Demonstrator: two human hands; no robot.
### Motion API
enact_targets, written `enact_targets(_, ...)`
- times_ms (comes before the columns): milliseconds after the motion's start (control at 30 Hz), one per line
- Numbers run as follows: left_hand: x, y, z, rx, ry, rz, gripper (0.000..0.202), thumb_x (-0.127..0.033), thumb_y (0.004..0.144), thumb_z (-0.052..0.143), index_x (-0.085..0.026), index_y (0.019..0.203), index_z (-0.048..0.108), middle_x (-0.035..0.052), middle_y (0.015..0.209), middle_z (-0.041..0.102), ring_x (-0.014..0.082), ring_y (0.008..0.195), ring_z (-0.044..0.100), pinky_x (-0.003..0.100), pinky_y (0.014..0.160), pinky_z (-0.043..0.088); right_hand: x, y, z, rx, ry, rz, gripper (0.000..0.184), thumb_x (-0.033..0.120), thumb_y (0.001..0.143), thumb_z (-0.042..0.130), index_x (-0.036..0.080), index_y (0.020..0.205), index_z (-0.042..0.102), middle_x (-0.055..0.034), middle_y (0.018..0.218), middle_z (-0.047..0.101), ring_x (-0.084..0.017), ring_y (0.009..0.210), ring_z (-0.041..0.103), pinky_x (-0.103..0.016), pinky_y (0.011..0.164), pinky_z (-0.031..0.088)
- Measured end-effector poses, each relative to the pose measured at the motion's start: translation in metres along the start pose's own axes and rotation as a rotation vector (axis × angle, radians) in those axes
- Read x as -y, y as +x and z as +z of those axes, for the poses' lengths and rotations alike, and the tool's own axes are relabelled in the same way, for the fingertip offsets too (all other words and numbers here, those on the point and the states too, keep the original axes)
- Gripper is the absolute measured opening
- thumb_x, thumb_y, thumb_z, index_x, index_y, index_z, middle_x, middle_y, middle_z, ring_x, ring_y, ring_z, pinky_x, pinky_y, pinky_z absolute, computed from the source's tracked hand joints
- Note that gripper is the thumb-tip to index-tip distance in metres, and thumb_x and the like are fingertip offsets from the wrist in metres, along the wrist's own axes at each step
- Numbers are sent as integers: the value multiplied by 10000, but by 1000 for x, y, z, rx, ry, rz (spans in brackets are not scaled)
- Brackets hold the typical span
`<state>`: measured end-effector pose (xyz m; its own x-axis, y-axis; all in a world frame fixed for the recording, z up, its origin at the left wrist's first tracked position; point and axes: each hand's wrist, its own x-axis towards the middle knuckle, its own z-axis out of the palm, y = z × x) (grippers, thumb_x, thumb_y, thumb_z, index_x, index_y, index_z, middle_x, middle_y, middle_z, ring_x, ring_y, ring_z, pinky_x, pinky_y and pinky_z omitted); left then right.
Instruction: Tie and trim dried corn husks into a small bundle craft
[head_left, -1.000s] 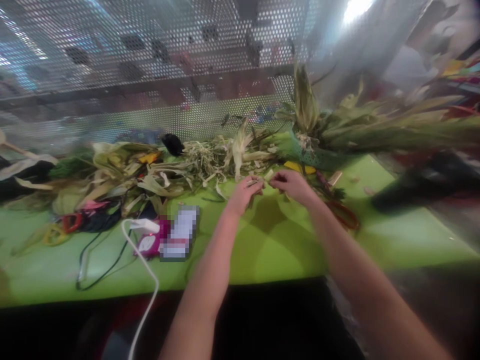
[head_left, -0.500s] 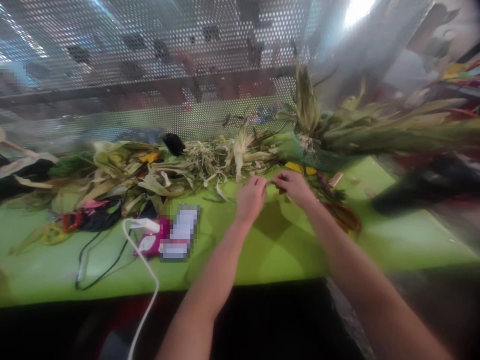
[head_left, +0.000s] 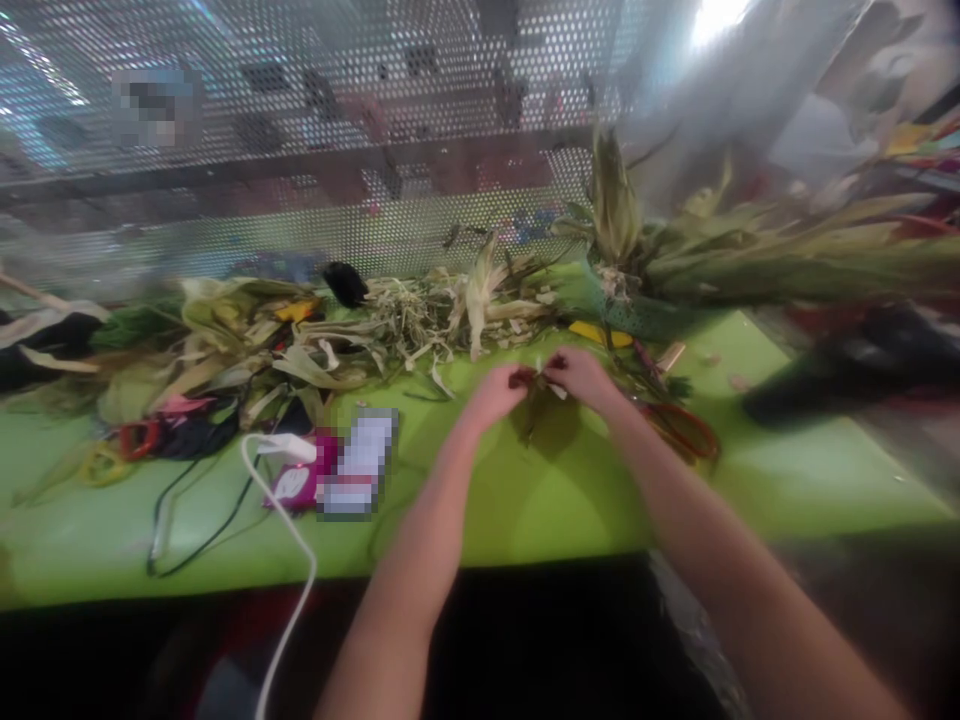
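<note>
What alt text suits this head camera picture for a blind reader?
Two bare hands, left hand and right hand, meet over a green table, fingers pinching a small leaf strip. A pile of dried husks lies behind, before a perforated metal screen.

Tabletop (head_left: 562,510): bright lime grn, plain. Leaf scrap (head_left: 534,405): dark olive-brn w/ dark red spots at top. Husk pile (head_left: 420,320): pale straw, tan & dull grn, streaky. Back screen (head_left: 375,100): silver-grey, even dot-hole pattern all over. Cable (head_left: 279,445): white; cord (head_left: 210,532): black. Small device (head_left: 300,482): magenta w/ white patch. Loop (head_left: 686,430) on rt: red. Mesh sleeve (head_left: 637,315): teal-grn, fine net pattern. Flat bit (head_left: 600,335) next to it: yellow. Handles (head_left: 139,438) on lft: red; ring (head_left: 101,465): yellow. Lump (head_left: 345,285) at back: black.
</note>
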<state>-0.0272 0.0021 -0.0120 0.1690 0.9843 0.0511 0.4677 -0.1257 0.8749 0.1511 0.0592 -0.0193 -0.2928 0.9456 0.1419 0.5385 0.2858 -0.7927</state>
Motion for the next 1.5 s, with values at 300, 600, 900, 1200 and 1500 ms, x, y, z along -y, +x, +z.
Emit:
enact_targets(300, 4, -1, -10, -129, 19, 161, 358, -75, 736, 685, -163, 1082, 707, 82, 987, 677, 164, 871, 618, 321, 839, 491, 9, -1, -2, 83, 420, 126, 162, 228, 656, 720, 177, 700, 573, 14, 599, 610, -128, 564, 560, -254, 562, 441)
enact_targets(600, -1, -2, -5, -149, -61, 198, 58, -189, 775, 694, -166, 818, 726, 52, 861, 639, 160, 832, 589, 305, 808, 457, 13, -5, 0, 149, 447, 143, 261, 320, 645, 781, 179, 711, 571, 10, 591, 604, -134, 574, 559, -261, 559, 447)
enact_targets(900, 14, 7, 15, -130, -535, -32, 185, -285, 770, 692, -150, 854, 598, 15, 809, 663, 121, 745, 578, 271, 774, 442, 9, -4, 6, 116, 221, 112, 148, 281, 695, 692, 171, 725, 599, 22, 602, 596, -124, 550, 513, -246, 549, 386)
enact_targets(1200, 19, 11, 18, -250, -261, -91, 68, -130, 733, 658, -153, 796, 650, 42, 767, 688, 154, 718, 620, 305, 754, 475, 18, -11, -6, 61, -358, -5, 188, 365, 796, 659, 196, 791, 743, -58, 786, 722, -189, 695, 590, -276, 604, 350)
enact_targets(1500, 14, 8, 23, -261, -60, -64, 115, -140, 722, 666, -151, 836, 685, 50, 766, 700, 169, 705, 623, 319, 729, 488, 20, -12, -2, 63, -143, 19, 278, 453, 776, 696, 186, 699, 707, -22, 649, 660, -151, 586, 533, -270, 542, 307)
